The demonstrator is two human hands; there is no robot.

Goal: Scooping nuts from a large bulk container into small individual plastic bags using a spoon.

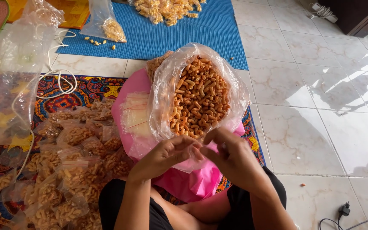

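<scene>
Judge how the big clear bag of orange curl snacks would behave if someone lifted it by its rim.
The big clear bag looks thin and crinkled, so it would probably sag. Its mouth is open over the heaped snacks, so tilting may spill them. Such snacks are likely light and brittle.

Both forearms reach forward from the bottom edge and converge toward the middle. The left hand [162,155] is curled, palm turned inward, its fingertips pinched together and pointing right. The right hand [231,155] faces it with knuckles up, fingers bent and thumb tucked under. The fingertips of the two hands meet between them, and both wrists are slightly bent.
</scene>
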